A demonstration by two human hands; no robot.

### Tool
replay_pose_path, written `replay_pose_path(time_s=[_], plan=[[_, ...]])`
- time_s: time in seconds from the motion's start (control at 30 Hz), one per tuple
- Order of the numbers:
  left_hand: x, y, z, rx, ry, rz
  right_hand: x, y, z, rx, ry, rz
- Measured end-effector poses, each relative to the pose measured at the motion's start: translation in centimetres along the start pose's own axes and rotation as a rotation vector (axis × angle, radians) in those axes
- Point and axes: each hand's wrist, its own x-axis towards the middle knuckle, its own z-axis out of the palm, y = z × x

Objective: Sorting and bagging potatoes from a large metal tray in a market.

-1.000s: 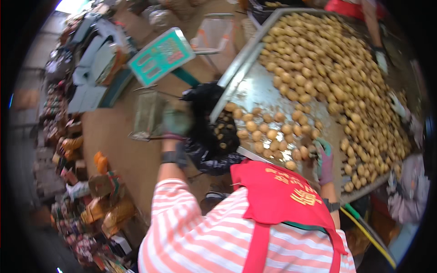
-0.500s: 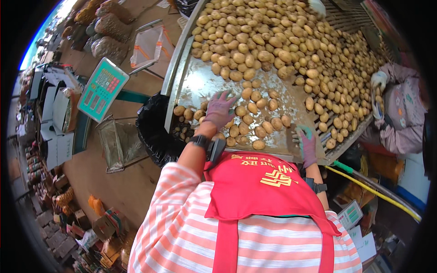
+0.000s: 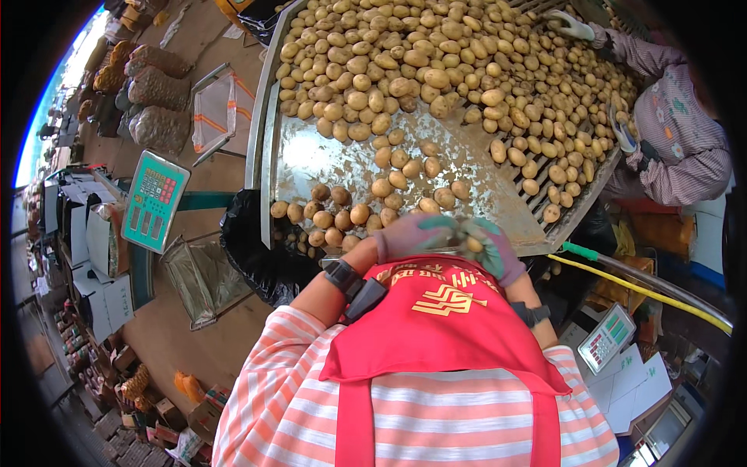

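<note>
Both my hands wear purple gloves with green fingers and meet at the near edge of a metal sorting table (image 3: pixel 311 156). My left hand (image 3: pixel 416 234) reaches rightward, its fingers smeared by motion. A potato (image 3: pixel 428 205) lies just beyond it. My right hand (image 3: pixel 493 247) is curled around a potato (image 3: pixel 473 244), close to the left fingertips. Several loose potatoes (image 3: pixel 382 187) lie on the bare metal ahead of my hands, and darker ones (image 3: pixel 340 195) sit to their left. A large heap of potatoes (image 3: pixel 436 78) covers the far side.
At right, a co-worker in a patterned sleeve (image 3: pixel 673 167) has gloved hands at the slatted part (image 3: pixel 554 204). A black bag (image 3: pixel 257 241) hangs at the table's left corner. Beyond it stand a green scale (image 3: pixel 156 201) and filled sacks (image 3: pixel 159 128). A yellow hose (image 3: pixel 646 292) runs along the right.
My left hand has moved right and nearer from among the loose potatoes. My right hand has come left to meet it, now with a potato. The view has shifted; the co-worker's far hand shows more.
</note>
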Motion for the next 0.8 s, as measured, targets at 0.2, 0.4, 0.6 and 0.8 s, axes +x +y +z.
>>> replay_pose_path(time_s=[0.2,0.4,0.6,0.8], plan=[[-1.2,-3.3,-6.1,0.752,0.663,-0.057,-11.8,0.5,-9.6,0.344,0.761,0.058],[-0.6,-6.0,-5.5,1.199,0.546,-0.337,-10.8,1.1,-7.9,-0.417,0.997,-0.098],[-4.1,-10.6,-8.3,0.398,0.608,0.159,4.4,-1.2,2.1,-1.332,0.231,-0.407],[-10.8,-8.5,-9.5,0.443,0.925,-0.073,9.5,-0.3,3.0,-1.318,0.099,-0.137]])
